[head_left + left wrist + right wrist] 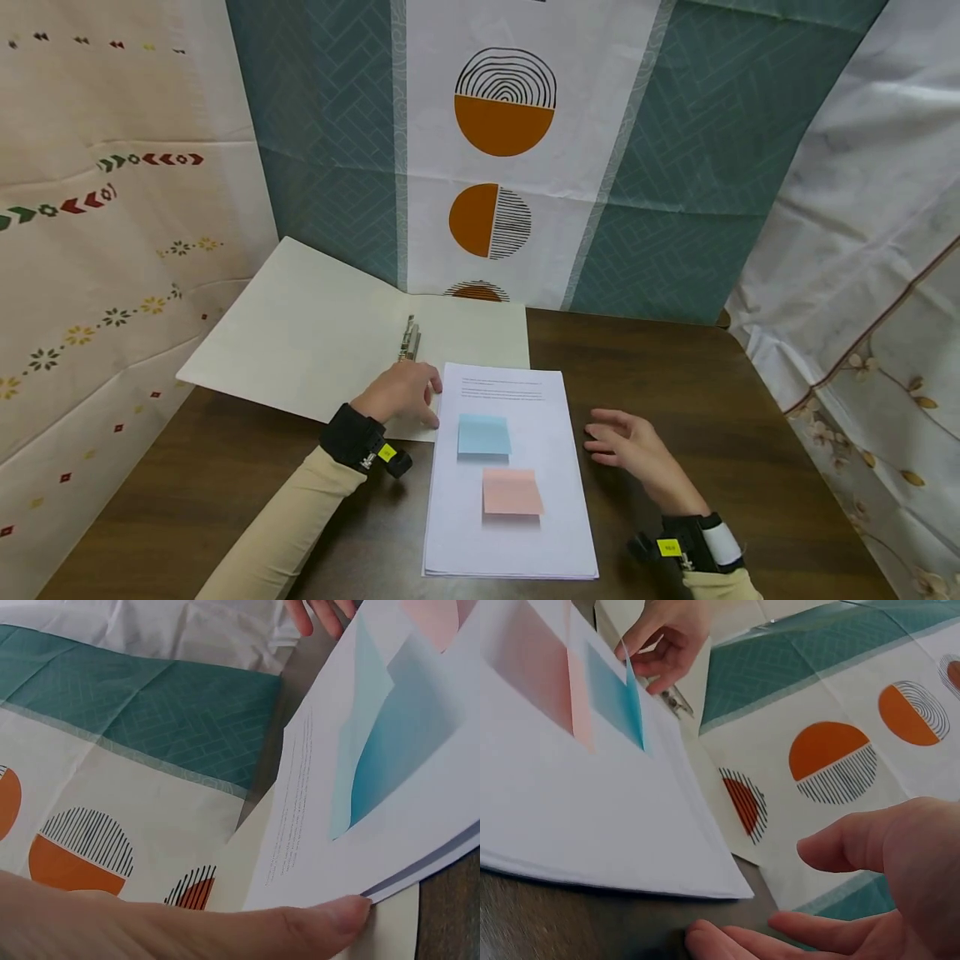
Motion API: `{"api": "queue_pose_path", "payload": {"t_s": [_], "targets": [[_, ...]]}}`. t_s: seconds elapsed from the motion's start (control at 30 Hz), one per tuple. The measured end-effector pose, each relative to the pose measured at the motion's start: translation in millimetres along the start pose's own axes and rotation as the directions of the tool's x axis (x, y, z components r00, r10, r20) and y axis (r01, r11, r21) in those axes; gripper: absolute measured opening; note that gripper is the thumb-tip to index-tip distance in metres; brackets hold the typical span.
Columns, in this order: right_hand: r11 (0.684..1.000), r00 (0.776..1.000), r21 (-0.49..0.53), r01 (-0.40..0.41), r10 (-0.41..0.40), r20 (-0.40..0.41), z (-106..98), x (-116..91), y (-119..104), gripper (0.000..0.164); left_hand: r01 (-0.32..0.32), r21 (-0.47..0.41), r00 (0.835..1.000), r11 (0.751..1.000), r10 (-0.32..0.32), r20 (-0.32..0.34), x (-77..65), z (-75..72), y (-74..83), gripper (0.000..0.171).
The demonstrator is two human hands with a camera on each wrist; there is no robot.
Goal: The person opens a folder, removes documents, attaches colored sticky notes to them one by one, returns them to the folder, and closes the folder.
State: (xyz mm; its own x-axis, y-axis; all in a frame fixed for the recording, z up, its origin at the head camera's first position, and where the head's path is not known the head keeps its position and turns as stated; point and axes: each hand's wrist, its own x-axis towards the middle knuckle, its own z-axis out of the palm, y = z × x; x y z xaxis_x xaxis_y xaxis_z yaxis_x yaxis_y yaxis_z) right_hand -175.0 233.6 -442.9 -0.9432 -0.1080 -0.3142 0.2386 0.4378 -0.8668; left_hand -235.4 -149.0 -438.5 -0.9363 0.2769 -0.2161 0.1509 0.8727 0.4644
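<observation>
Dark desk [660, 375] carries the paper stack [461, 500], long axis fore-and-aft, lying between the left grip [401, 393], nearer, relaxed, touching its left edge, and the right grip [630, 446], released, empty, just off its right edge.

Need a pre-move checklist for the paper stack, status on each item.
1. Folder open: ok, spread out with the paper stack overlapping it.
2. Clip open: cannot tell, the left hand partly covers it.
3. Left hand in position: ok, at the stack's left edge.
4. Right hand touching the stack: not ok, apart from the right edge.
5. Sheets squared: not ok, edges slightly spread.
6. Blue sticky note and pink sticky note on the top sheet: ok.
</observation>
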Motion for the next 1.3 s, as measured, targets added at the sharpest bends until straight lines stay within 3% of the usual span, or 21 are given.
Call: {"api": "queue_pose_path", "payload": {"t_s": [0.13,0.43,0.73,0.87,1.13,1.3], "targets": [[1.000,1.000,0.012,0.010,-0.010,0.028,6.2,0.6,-1.5,0.060,0.002,0.029,1.000,1.000,-0.003,0.026,-1.5,0.5,0.5,0.058],[1.000,1.000,0.014,-0.002,0.001,0.027,14.6,6.9,-5.4,0.058,-0.001,0.074,0.999,0.997,-0.002,0.034,-0.7,0.0,5.8,0.057],[0.991,0.998,0.119,-0.060,0.062,-0.014,21.3,14.0,-2.4,0.058,-0.018,0.090,0.999,0.996,0.015,0.034,-1.1,1.1,8.1,0.057],[0.996,0.998,0.068,-0.057,0.058,-0.013,25.7,16.9,-7.1,0.059,-0.020,0.102,0.999,0.995,0.017,0.027,-1.2,2.0,8.2,0.056],[0.986,0.998,-0.159,-0.041,0.032,-0.061,44.3,20.2,-21.1,0.054,-0.022,0.091,0.999,0.996,0.019,0.030,-1.7,2.7,7.7,0.053],[0.996,0.999,-0.082,-0.034,0.032,-0.017,49.2,22.9,-24.3,0.069,-0.018,0.089,1.000,0.996,0.017,0.017,-1.2,4.5,6.0,0.054]]}}
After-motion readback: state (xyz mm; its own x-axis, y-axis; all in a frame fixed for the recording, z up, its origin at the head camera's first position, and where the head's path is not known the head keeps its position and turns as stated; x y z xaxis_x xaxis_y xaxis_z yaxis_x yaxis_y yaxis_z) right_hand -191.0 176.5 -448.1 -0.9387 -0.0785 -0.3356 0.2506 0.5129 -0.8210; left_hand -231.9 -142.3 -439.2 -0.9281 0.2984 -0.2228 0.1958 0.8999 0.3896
